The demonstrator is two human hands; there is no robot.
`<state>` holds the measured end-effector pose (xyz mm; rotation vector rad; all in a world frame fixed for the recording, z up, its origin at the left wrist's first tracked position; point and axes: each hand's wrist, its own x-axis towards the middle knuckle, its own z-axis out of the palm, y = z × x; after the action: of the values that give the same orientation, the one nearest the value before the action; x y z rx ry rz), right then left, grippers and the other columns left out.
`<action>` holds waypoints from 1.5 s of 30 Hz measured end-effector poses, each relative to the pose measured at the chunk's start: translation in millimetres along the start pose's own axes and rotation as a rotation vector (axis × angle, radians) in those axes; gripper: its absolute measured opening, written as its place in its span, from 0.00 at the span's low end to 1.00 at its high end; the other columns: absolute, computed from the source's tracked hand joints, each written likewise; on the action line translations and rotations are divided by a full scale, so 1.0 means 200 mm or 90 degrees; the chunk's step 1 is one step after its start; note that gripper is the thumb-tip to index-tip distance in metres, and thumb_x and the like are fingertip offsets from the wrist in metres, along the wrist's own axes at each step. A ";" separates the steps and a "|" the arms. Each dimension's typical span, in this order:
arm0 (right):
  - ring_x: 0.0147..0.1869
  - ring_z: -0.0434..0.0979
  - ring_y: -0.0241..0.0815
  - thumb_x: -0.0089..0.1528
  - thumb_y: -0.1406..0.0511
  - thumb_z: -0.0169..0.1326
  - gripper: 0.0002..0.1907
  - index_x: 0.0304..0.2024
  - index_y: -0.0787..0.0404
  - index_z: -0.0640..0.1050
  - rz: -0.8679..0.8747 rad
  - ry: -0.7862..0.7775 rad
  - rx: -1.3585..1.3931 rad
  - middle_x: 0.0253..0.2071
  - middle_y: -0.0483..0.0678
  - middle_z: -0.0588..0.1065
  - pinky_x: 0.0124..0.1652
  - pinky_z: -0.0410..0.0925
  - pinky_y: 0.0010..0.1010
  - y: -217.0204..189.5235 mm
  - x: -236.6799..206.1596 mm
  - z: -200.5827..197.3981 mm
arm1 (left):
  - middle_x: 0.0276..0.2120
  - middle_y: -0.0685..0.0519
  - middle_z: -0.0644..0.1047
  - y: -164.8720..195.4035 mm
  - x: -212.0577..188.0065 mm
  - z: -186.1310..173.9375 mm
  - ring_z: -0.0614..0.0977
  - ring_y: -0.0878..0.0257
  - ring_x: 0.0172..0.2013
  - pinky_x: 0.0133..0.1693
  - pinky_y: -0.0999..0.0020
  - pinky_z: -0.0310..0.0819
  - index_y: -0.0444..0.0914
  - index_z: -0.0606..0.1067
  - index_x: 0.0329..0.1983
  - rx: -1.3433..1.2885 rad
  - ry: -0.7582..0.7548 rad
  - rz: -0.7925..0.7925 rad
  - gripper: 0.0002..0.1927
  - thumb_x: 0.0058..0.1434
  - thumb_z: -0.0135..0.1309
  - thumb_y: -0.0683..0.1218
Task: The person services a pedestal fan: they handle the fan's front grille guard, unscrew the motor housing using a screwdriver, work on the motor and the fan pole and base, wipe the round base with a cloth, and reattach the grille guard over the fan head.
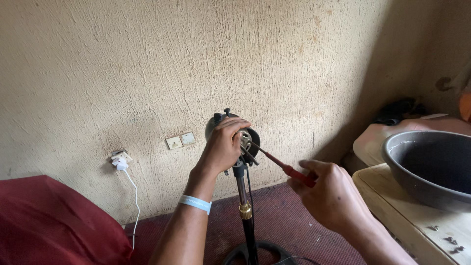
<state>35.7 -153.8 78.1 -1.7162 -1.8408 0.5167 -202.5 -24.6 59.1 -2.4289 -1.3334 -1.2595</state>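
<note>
Our left hand [223,147] is clamped around the dark motor head [234,135] atop its stand pole [244,196] by the wall, while our right hand [331,196] grips a red-handled screwdriver [284,168], its tip apparently touching the motor.

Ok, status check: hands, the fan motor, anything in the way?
Left hand gripping fan motor atop its stand. Right hand holds red-handled screwdriver, tip at the motor. Nothing blocking; grey basin off to the right.

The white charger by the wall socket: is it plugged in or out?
Plugged in. The white charger sits in the wall socket, and its white cable hangs down the wall toward the floor.
</note>
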 end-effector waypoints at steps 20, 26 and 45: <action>0.29 0.84 0.37 0.53 0.64 0.61 0.20 0.48 0.57 0.85 -0.164 0.205 0.140 0.31 0.52 0.83 0.32 0.75 0.33 0.01 -0.01 -0.01 | 0.55 0.47 0.79 0.02 0.00 -0.02 0.78 0.54 0.60 0.64 0.61 0.70 0.37 0.79 0.52 -0.035 0.015 0.017 0.14 0.65 0.51 0.36; 0.35 0.85 0.48 0.69 0.59 0.54 0.13 0.51 0.55 0.85 0.072 0.057 0.048 0.35 0.55 0.86 0.41 0.76 0.39 -0.04 -0.02 -0.04 | 0.56 0.46 0.79 0.03 0.01 -0.03 0.78 0.54 0.60 0.64 0.61 0.70 0.37 0.79 0.53 -0.026 0.020 0.029 0.14 0.65 0.51 0.36; 0.28 0.84 0.38 0.59 0.61 0.63 0.13 0.46 0.52 0.87 -0.118 0.210 0.160 0.32 0.49 0.85 0.31 0.75 0.33 -0.05 -0.06 -0.02 | 0.58 0.53 0.80 -0.07 0.01 -0.08 0.74 0.56 0.65 0.68 0.58 0.62 0.40 0.80 0.53 -0.066 -0.018 0.018 0.15 0.65 0.50 0.38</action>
<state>29.8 -166.3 86.0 -1.3583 -1.6031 0.3480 -222.4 -21.0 67.6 -2.5343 -1.2665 -1.3234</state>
